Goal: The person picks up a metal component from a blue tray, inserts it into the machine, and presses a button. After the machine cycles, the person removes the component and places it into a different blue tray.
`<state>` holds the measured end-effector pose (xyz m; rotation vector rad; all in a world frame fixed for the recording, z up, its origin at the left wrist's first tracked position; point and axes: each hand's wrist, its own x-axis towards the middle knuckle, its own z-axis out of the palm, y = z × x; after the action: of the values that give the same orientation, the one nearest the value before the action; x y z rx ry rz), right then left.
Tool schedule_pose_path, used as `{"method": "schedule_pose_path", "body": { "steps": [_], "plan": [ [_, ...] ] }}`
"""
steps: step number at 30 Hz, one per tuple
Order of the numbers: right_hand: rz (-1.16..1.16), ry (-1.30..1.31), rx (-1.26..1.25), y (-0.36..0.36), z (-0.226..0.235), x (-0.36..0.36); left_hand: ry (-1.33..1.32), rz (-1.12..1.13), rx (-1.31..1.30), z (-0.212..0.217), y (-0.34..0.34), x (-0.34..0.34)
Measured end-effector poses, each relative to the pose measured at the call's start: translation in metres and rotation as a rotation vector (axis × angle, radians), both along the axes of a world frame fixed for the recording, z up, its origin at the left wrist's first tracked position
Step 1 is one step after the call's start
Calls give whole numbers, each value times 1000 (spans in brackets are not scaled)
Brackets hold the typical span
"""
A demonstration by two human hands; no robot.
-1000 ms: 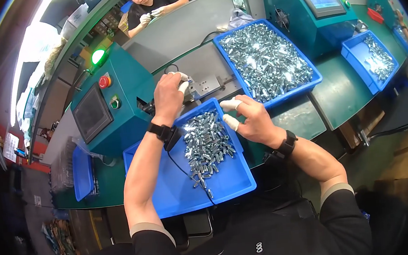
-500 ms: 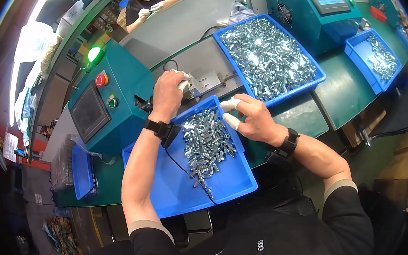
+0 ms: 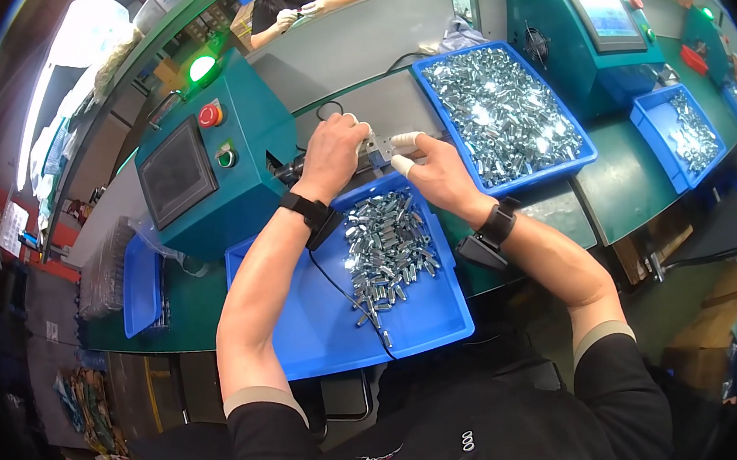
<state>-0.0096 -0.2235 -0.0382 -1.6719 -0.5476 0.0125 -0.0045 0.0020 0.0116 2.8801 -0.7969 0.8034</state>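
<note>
My left hand (image 3: 334,156), with pale finger covers, is bent over the left end of a small metal fixture (image 3: 377,153). Its fingers are closed, and whatever they grip is hidden behind the hand. My right hand (image 3: 441,175) reaches in from the other side, covered thumb and forefinger apart at the fixture's right end. Nothing shows between those two fingertips. Below both hands a blue tray (image 3: 307,327) holds a heap of short shiny metal sleeves (image 3: 388,250). To the right, a larger blue tray (image 3: 586,158) is full of similar metal sleeves (image 3: 503,113).
A green machine (image 3: 243,145) with a dark screen and red button stands left of the fixture. Another green machine (image 3: 542,9) is at the right, near a smaller blue tray (image 3: 653,131). A black cable (image 3: 338,287) hangs across the near tray. Beyond the grey partition (image 3: 369,37) sits another person.
My right hand has moved left and up, from above the tray's edge to the fixture. My left hand stays by the fixture. The whole view has shifted slightly.
</note>
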Motion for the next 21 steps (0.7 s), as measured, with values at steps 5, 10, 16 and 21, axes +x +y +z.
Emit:
{"method": "schedule_pose_path", "body": {
  "steps": [5,10,16,21],
  "plan": [
    [96,83,162,24,-6,7,-90,-46,-85,-2,2,-37],
    [273,220,167,32,-7,9,46,-34,-244,-28,16,-124],
    [377,213,175,37,-10,14,478,175,-280,-32,26,-182],
    [402,213,177,36,-13,12,479,134,-325,-47,28,-182]
  ]
}}
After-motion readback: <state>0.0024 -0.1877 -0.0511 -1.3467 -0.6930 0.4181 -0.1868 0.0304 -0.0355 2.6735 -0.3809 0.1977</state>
